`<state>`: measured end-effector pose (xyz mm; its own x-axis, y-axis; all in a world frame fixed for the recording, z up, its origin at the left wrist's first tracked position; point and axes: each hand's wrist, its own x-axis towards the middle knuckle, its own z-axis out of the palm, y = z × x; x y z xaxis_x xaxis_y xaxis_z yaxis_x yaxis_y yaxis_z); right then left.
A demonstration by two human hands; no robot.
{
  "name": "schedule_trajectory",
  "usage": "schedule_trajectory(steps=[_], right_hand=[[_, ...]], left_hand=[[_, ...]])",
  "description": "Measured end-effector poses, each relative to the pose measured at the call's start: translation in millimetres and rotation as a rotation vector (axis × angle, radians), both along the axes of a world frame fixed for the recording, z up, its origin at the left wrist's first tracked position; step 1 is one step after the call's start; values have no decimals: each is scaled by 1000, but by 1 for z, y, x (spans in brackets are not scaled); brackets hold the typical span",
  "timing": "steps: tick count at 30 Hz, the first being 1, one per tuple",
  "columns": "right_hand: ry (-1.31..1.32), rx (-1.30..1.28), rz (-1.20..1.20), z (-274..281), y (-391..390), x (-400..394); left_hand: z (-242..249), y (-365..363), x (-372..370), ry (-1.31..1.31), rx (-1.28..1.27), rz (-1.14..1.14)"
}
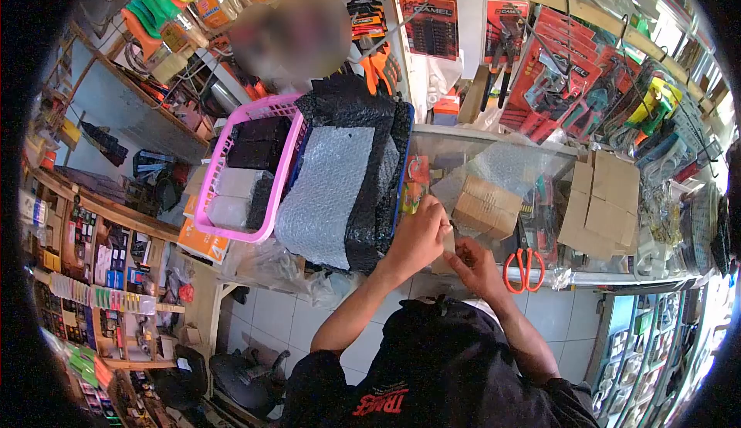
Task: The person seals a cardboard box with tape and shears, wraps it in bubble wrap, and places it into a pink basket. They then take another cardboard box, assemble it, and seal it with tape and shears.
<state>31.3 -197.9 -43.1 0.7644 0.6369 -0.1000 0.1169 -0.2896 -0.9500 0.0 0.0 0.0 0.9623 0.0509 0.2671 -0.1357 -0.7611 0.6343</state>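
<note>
Black fabric comes first on my feed: the wearer's T-shirt, red lettering across it, low in the view by the counter's near edge. Two bare forearms run up from the sleeves, and I follow them to the hands. Left hand: curled, fingers drawn in narrow, over the near half of the counter. Right hand: just beside it and closer to the near edge, thumb and fingertips in a narrow pinch. Between the two I pick up a thin pale strip, apparently held from both sides; what it is made of, I can't tell from here.

Just beyond sits a cardboard box, mid-length on the glass counter, with clear bubble wrap spreading from it toward the far edge. Scissors next, orange-red handles at the near edge, right of the right hand. Over toward the right end, folded cardboard.

Swinging left: a blue basket, loaded with black and clear bubble-wrapped goods, close by the left hand. Beside it, a pink basket carrying black and whitish parcels. Above the far edge hang red tool packs.
</note>
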Motion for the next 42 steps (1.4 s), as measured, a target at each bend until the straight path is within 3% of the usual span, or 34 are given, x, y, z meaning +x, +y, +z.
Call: schedule_trajectory(steps=[11,18,21,29,42], right_hand=[[-219,42,-52,36,-29,-7],[-436,-513,-324,24,-111,8],[-543,-553,-351,16,-114,0],[-447,-459,-432,-11,-114,17],[-208,-190,-660,11,-135,8]], left_hand=[[21,9,7,10,18,-30],[22,8,9,-32,-52,-74],[29,10,12,19,-31,-88],[20,20,22,-32,25,-155],[25,19,22,-62,74,-228]])
